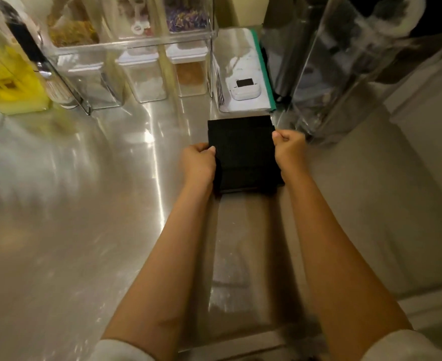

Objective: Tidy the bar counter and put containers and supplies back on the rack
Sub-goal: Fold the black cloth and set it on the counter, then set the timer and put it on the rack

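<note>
We could not see the fingertips of the left hand [197, 162] or the right hand [289, 147]; they curled out of sight round the edges of the black folded cloth [243, 155], whose underside was hidden too. The yellow container [8, 82] at far left ran off the picture's edge, and its contents were a blur. The clear rack [126, 45] was cut off at the top. The acrylic box [345, 69] at far right held dark things we could not make out.
</note>
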